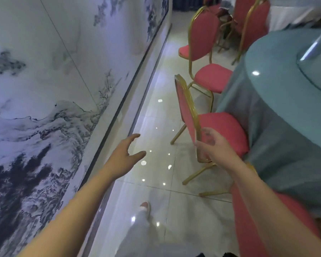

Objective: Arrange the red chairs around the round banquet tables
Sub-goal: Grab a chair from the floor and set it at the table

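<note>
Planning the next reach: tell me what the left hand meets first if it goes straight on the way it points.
Nothing close: the left hand points ahead over floor tiles. Farther on, its line crosses the backrest of the nearest red chair in the picture, but depth is unclear; it may pass beside.

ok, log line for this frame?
left hand: open, free | right hand: at nearest chair backrest, grip unclear | seat at round table

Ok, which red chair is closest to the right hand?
The red chair with its backrest edge-on to the camera and its seat against the teal tablecloth. The right hand is at that backrest. The others stand clear of the hand.
</note>
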Demonstrator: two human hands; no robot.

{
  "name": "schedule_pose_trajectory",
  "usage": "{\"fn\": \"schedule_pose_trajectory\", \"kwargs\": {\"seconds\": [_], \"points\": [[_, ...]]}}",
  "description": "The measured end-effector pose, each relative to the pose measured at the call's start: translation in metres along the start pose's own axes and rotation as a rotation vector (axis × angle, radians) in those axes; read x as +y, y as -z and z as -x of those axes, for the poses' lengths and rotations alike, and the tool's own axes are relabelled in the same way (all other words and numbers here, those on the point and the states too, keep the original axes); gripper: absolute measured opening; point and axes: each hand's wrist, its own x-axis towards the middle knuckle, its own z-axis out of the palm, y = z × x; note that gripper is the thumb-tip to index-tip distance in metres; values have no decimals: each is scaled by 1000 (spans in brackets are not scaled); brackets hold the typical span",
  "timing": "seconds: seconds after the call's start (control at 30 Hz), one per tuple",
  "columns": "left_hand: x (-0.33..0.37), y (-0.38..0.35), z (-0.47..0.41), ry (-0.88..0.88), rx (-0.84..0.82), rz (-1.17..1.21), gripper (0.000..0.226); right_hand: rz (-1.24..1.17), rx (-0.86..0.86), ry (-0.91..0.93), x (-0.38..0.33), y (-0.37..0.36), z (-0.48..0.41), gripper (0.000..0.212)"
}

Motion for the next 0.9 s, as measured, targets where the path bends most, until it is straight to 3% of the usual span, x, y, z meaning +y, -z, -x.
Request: {"fn": "schedule_pose_trajectory", "kwargs": {"seconds": [0.23, 0.53, 0.6, 0.73, 0.8, 0.9], "points": [[29, 39, -180, -160, -253, -108, 65, 54, 273, -243, -23, -18, -56, 77], [101, -23, -376, -459, -454, -357, 95, 135, 425, -449, 3, -29, -148, 99], [118, -38, -417, -542, -491, -488, 99, 122, 386, -436, 10, -38, -178, 90], [139, -55, -494, -667, -633, -961, 79, 189, 485, -487, 10, -62, -238, 22], [136, -62, -520, -744, -721, -1085, 58, 369, 606, -533, 10, -74, -254, 28], [136, -70, -554, -870, -704, -1023, 33, 445, 649, -552, 11, -79, -280, 41]]}}
